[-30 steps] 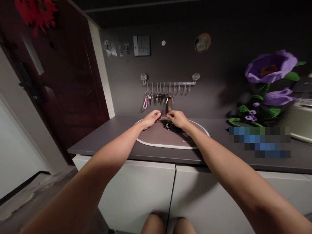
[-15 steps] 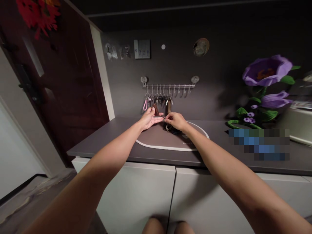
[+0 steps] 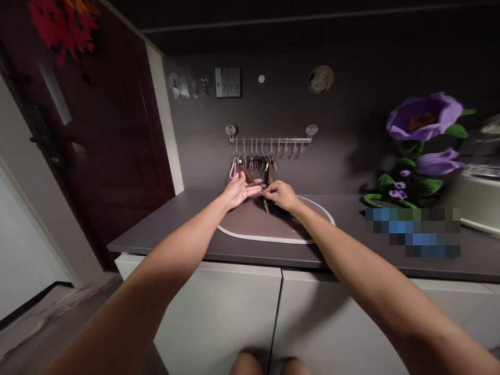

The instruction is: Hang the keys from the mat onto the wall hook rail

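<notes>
Palm up above the mat (image 3: 250, 224), my left hand (image 3: 237, 191) has its thumb pressed on a brown leather-like piece (image 3: 246, 174). My right hand (image 3: 282, 195) is closed in a pinch just beside the left fingertips, on a small metal ring or key too small to make out clearly. Keys (image 3: 266, 207) dangle below the right fingers, with a dark bundle partly hidden behind that hand. On the wall behind, a hook rail (image 3: 289, 139) carries several keys, a pink loop (image 3: 233, 169) and a brown key holder (image 3: 271, 173).
The dark counter (image 3: 156, 219) runs across above white cabinet doors (image 3: 222, 307). Purple artificial flowers (image 3: 425, 117) and a pale appliance (image 3: 478, 195) stand at the right. A dark red door (image 3: 117, 130) is at the left.
The brown piece in my left hand has tilted further over. Keys now hang more visibly below my right hand, which has barely moved. The view has shifted slightly.
</notes>
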Demonstrator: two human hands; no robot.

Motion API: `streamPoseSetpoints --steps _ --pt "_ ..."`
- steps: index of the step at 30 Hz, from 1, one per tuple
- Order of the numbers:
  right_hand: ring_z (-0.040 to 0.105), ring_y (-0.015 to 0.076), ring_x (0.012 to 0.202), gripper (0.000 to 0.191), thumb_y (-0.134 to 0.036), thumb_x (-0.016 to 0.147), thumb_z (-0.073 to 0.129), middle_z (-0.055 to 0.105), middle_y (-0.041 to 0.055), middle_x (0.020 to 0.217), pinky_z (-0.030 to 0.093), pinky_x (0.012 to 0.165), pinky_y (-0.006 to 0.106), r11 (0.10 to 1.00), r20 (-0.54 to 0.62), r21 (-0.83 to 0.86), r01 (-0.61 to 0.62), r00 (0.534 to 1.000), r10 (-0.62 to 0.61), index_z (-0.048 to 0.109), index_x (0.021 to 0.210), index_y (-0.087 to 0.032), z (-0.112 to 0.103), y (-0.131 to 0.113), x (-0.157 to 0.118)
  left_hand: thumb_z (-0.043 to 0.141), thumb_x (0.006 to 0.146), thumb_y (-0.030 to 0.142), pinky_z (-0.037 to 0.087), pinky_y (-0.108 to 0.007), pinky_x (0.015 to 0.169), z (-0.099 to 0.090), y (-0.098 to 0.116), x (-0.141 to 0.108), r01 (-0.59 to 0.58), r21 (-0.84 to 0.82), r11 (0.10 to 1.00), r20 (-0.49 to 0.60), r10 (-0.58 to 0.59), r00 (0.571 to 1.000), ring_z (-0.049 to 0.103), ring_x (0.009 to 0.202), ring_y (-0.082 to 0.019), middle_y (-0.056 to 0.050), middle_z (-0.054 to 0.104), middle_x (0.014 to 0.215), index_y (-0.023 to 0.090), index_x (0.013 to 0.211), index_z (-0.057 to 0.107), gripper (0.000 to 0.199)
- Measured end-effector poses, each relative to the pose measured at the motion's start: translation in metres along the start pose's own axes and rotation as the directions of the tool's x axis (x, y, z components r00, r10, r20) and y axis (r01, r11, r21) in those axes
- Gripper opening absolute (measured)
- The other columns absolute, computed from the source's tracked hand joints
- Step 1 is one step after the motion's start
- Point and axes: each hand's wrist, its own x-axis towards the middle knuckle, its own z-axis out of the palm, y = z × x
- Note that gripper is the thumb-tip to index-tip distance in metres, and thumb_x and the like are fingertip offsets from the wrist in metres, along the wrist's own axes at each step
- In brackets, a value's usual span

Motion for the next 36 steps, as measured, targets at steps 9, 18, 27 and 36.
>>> streamPoseSetpoints --steps 9,18,27,36 --pt "0.052 0.0117 0.069 0.014 -0.027 0.068 0.058 0.061 0.0026 0.076 0.039 0.069 0.024 0.975 -0.042 0.206 -0.086 0.994 0.096 0.065 0.07 -0.015 -0.009 -0.007 0.002 0.033 0.087 0.038 0.045 -0.048 0.085 -0.001 0.002 0.003 -0.116 0.018 0.993 -0.188 0.117 0.975 0.062 0.091 -0.021 -0.01 0.058 0.1 0.023 0.103 0.034 0.022" --pt "0.05 0.0098 0.07 0.02 -0.033 0.066 0.063 0.06 0.0001 0.072 0.037 0.076 0.026 0.786 -0.068 0.612 -0.088 0.984 0.163 0.061 0.073 -0.015 -0.013 -0.009 0.002 0.038 0.086 0.034 0.05 -0.041 0.075 -0.001 -0.003 0.0 0.071 0.255 0.964 -0.251 -0.005 0.968 0.063 0.068 -0.016 -0.005 0.059 0.07 0.015 0.08 0.044 0.021" --pt "0.049 0.0076 0.064 0.029 -0.041 0.061 0.066 0.057 -0.0018 0.069 0.04 0.066 0.023 0.65 -0.081 0.754 -0.094 0.969 0.233 0.059 0.073 -0.016 -0.011 0.0 0.007 0.05 0.079 0.038 0.041 -0.021 0.051 0.0 -0.013 -0.002 0.199 0.604 0.771 -0.219 -0.08 0.972 0.051 0.049 -0.007 -0.002 0.057 0.064 0.012 0.071 0.052 0.027" --pt "0.056 0.0103 0.064 0.032 -0.043 0.059 0.068 0.059 -0.0014 0.068 0.044 0.061 0.023 0.517 -0.014 0.844 -0.145 0.957 0.29 0.055 0.075 -0.018 -0.015 -0.009 0.003 0.043 0.079 0.043 0.03 -0.022 0.048 0.005 -0.019 -0.006 0.014 0.924 0.381 -0.058 0.104 0.993 0.038 0.044 -0.007 0.003 0.044 0.049 0.016 0.056 0.044 0.035"
